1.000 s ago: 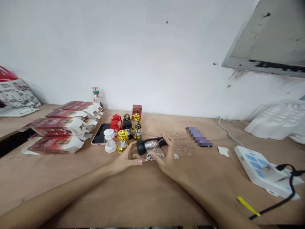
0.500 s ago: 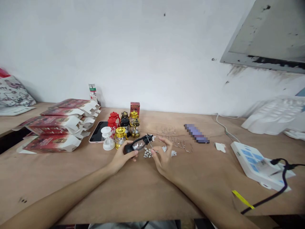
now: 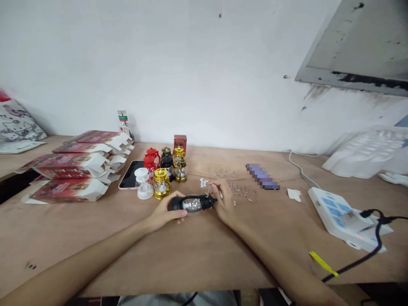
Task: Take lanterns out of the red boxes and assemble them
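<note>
A small black lantern (image 3: pixel 193 204) with a clear middle lies on its side above the table, its top pointing right. My left hand (image 3: pixel 168 212) is closed around its black base. At the lantern's top, the fingers of my right hand (image 3: pixel 223 199) pinch a thin metal wire handle (image 3: pixel 209 190). The wire's far end is hidden by the fingers. Small white pieces (image 3: pixel 203 182) lie just behind the lantern. Several bent wire handles (image 3: pixel 244 192) rest on the table to the right of my right hand.
Finished-looking lanterns stand at the back left, including a gold lantern (image 3: pixel 162 184) and a white lantern (image 3: pixel 144 183). Beside them lies a phone (image 3: pixel 130 176). Red boxes (image 3: pixel 68 190) are stacked farther left. A blurred phone-like object (image 3: pixel 262 176) and a power strip (image 3: pixel 338 216) lie right.
The lantern has turned from slanting upward to nearly level, its top coming down. My right hand has moved in close against the top with the wire.
</note>
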`<state>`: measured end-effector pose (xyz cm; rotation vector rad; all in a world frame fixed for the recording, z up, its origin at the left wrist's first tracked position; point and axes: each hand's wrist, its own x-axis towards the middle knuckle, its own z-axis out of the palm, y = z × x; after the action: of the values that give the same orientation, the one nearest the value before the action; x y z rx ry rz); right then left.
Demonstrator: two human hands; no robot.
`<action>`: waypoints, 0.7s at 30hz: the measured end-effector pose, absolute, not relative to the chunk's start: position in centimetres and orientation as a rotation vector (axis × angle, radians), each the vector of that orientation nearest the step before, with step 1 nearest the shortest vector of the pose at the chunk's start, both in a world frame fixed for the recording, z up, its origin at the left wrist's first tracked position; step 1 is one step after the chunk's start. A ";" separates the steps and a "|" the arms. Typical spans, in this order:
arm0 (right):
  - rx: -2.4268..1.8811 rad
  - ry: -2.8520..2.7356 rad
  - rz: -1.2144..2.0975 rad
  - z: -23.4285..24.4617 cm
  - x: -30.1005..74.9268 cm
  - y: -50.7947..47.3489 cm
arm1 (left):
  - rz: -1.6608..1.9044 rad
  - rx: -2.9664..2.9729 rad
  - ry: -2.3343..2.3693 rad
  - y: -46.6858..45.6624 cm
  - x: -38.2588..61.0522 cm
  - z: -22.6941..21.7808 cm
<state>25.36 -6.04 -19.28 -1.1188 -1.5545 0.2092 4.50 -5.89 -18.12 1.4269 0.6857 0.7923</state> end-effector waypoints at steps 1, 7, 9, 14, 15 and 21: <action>-1.119 -1.553 0.231 -19.4 25.3 -6.0 | 0.802 1.415 0.693 -5.9 4.5 -18.2; -1.091 -1.570 0.259 -19.9 25.1 -6.1 | 0.834 1.362 0.701 -6.0 4.6 -18.2; -1.102 -1.530 0.239 -20.0 25.0 -6.1 | 0.849 1.355 0.693 -6.1 4.6 -18.1; -1.060 -1.490 0.221 -20.2 25.0 -6.0 | 0.894 1.284 0.681 -6.2 4.7 -17.9; -1.047 -1.499 0.237 -20.2 25.0 -6.0 | 0.911 1.261 0.682 -6.2 4.7 -17.8; -1.019 -1.492 0.256 -20.4 25.2 -5.9 | 0.920 1.250 0.700 -6.4 4.8 -17.6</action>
<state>25.18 -5.86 -20.38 -1.0194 -1.4921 0.2555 4.76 -6.43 -17.59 1.2495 0.6998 0.9202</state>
